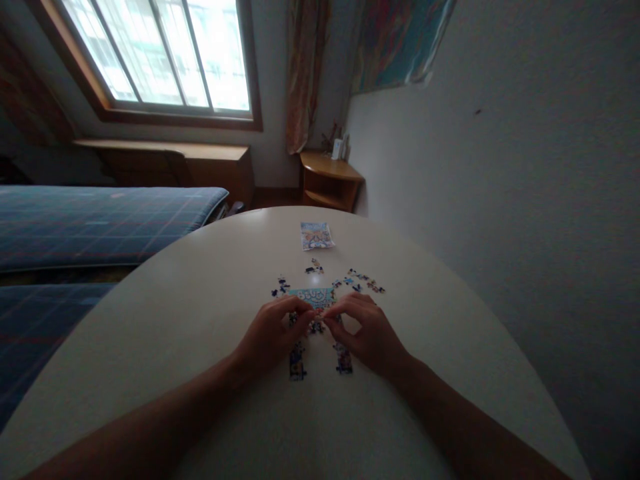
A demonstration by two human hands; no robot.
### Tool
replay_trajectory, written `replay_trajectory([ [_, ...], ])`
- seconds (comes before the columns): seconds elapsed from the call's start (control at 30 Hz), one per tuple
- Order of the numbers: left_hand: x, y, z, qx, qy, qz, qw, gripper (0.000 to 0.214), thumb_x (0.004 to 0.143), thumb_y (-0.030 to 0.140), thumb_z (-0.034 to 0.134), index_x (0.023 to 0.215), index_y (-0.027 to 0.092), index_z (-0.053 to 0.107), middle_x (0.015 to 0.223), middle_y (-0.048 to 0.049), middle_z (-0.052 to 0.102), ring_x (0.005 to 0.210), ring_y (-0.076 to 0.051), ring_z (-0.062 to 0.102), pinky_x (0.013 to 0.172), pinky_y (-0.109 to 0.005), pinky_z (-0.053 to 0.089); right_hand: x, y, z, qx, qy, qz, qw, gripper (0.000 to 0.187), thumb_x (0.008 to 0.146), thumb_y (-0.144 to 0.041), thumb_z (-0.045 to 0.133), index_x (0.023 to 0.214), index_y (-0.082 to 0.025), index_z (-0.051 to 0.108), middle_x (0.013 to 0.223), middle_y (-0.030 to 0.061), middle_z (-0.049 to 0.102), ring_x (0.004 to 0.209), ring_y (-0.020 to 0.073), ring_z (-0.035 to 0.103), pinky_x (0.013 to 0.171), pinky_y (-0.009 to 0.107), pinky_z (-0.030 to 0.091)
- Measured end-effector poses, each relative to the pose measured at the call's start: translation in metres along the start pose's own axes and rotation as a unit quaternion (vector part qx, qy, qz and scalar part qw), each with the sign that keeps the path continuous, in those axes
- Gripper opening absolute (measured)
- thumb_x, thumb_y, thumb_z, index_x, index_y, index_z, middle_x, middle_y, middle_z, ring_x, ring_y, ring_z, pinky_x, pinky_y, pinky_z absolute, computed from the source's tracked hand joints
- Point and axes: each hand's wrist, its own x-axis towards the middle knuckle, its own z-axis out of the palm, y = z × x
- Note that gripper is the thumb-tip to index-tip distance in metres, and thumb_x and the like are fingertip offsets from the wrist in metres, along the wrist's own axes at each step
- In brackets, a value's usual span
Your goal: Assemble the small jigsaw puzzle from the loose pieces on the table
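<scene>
My left hand (273, 333) and my right hand (365, 330) meet fingertip to fingertip over a partly joined jigsaw puzzle (313, 297) on a round white table (200, 320). Both hands have fingers curled and pinched around small puzzle pieces at the puzzle's near edge; which pieces is too small to tell. A joined strip of pieces (297, 363) lies under my left hand, another strip (343, 360) under my right. Loose pieces (365, 280) are scattered beyond the hands.
A small printed picture card (317, 235) lies at the table's far side. A white wall runs along the right. A bed with a blue plaid cover (100, 217) is on the left, a wooden corner shelf (330, 177) beyond the table.
</scene>
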Motion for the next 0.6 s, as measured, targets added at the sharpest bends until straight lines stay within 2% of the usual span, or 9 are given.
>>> replay_trajectory([
  [0.17,0.001,-0.009,0.002,0.052,0.051,0.019,0.997,0.013,0.090,0.021,0.057,0.093,0.021,0.069,0.095,-0.0049,0.074,0.091,-0.020,0.067,0.085,-0.036,0.052,0.000,0.001,0.000,-0.013,-0.011,-0.010,1.000,0.005,0.080,-0.018,0.068,0.082,-0.023,0.069,0.076,-0.0009,0.071,0.076,0.0165,0.064,0.080,0.034,0.043],
  [0.33,-0.001,-0.021,0.007,0.103,0.012,0.039,0.994,0.022,0.087,0.017,0.061,0.108,0.021,0.068,0.117,-0.0062,0.070,0.114,-0.024,0.060,0.102,-0.046,0.046,0.000,0.003,0.000,-0.017,-0.029,-0.015,0.999,0.010,0.077,-0.016,0.070,0.082,-0.024,0.069,0.079,-0.0012,0.073,0.078,0.0173,0.065,0.081,0.035,0.042],
  [0.5,-0.004,-0.024,0.008,0.133,-0.014,0.030,0.991,0.032,0.084,0.015,0.063,0.115,0.022,0.066,0.125,-0.0054,0.066,0.121,-0.025,0.056,0.107,-0.047,0.044,-0.001,0.003,-0.001,-0.048,-0.071,-0.036,0.996,0.009,0.076,-0.016,0.072,0.078,-0.025,0.069,0.081,-0.0022,0.073,0.080,0.0173,0.064,0.082,0.036,0.039],
  [0.6,-0.004,-0.024,0.008,0.136,-0.018,0.030,0.990,0.031,0.084,0.016,0.064,0.114,0.022,0.066,0.124,-0.0056,0.066,0.121,-0.025,0.056,0.107,-0.047,0.044,-0.002,0.002,-0.002,-0.061,-0.089,-0.050,0.993,0.008,0.077,-0.019,0.073,0.075,-0.025,0.068,0.080,-0.0023,0.071,0.079,0.0167,0.063,0.083,0.036,0.038],
])
